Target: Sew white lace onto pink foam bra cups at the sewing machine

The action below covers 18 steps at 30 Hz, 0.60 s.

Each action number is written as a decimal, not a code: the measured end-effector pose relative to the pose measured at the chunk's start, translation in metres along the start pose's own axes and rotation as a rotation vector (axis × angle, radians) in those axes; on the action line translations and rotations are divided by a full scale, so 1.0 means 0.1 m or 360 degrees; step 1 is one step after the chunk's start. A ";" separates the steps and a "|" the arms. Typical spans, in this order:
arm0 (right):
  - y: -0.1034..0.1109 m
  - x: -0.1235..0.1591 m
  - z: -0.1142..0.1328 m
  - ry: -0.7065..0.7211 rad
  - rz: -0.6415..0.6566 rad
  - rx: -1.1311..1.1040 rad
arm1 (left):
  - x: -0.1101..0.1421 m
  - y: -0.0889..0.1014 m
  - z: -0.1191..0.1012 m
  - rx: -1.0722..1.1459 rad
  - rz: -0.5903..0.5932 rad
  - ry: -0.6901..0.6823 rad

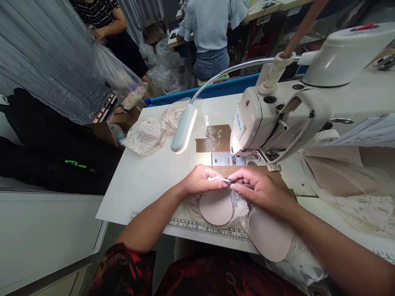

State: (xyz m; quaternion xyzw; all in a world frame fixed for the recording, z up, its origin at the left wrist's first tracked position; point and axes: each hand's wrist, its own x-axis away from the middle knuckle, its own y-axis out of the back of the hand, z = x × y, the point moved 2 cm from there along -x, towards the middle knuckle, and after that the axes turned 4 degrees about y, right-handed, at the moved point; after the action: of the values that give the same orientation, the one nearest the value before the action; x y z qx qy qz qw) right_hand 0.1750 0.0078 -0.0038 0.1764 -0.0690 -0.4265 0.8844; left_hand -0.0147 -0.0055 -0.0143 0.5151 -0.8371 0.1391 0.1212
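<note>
My left hand (205,179) is closed, pinching the edge of a lace bra (239,205) between thumb and fingers. Slim dark metal thread snips (245,184) lie in the closed fingers of my right hand (256,187), their tips at the lace beside my left thumb. Two smooth beige padded cups hang from the lace: one cup (216,207) lies below my hands on the table, the other cup (270,236) droops over the front edge. My fingers partly cover the snips and the pinched lace.
Just beyond my hands stands a sewing machine (249,119); a lamp (184,128) on a bendy arm hangs over the white table (148,181). Lace cups (146,135) lie at the back left. More lace (361,207) is at right. Two people stand beyond.
</note>
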 end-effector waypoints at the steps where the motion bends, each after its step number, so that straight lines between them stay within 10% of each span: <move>1: -0.01 0.00 0.01 0.0009 -0.0014 0.0014 | 0.00 -0.01 0.01 -0.0009 0.0004 0.0012; 18: -0.03 -0.03 -0.06 -0.0123 0.0024 -0.0311 | 0.00 -0.04 0.00 -0.0338 -0.0117 -0.0082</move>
State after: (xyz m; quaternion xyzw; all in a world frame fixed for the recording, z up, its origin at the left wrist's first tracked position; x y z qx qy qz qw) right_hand 0.1725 0.0101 -0.0107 0.0721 -0.0625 -0.4310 0.8973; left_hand -0.0108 -0.0068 -0.0135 0.5332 -0.8304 0.0319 0.1584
